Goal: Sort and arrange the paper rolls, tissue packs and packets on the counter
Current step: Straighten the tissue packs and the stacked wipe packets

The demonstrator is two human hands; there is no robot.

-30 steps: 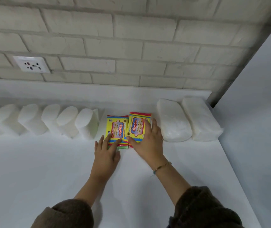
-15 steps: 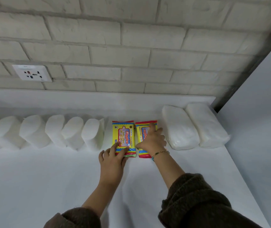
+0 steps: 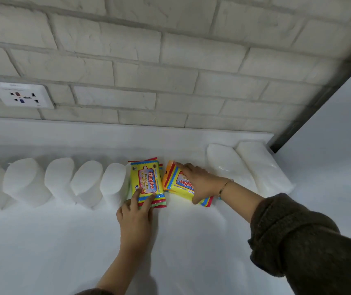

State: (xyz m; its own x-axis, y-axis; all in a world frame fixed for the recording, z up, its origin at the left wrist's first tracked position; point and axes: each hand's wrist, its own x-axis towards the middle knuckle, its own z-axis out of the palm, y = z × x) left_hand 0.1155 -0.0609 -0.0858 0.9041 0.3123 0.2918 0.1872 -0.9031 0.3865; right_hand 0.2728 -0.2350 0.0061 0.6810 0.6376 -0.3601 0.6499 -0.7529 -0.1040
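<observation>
White tabletop (image 3: 42,241), head view, contents listed left to right. Wall socket (image 3: 22,95), upper left of the frame, set in the pale brick wall (image 3: 170,50). Paper rolls (image 3: 59,179): a row along the back of the tabletop at mid-left, tilted, each touching or just beside the next; the last roll sits against the left packet. Left hand (image 3: 135,211): forearm entering from the bottom centre, palm down, fingers (image 3: 137,194) loosely spread and pressed flat on the near end of the left packet (image 3: 146,180), yellow with red and green edges, lying flat and lengthwise toward the wall; not gripped, only held down. Right packet (image 3: 177,186): same yellow kind, centre frame, tilted and turned at an angle to its neighbour, a narrow gap between the two. Right hand (image 3: 199,182): reaches in from the lower right in a dark sleeve (image 3: 298,237), bracelet (image 3: 223,188) at the wrist, closed over the right packet with thumb at its near edge. Tissue packs (image 3: 249,167): two white, plastic-wrapped, side by side at mid-right, just beyond the right hand, against the grey side panel (image 3: 340,135).
</observation>
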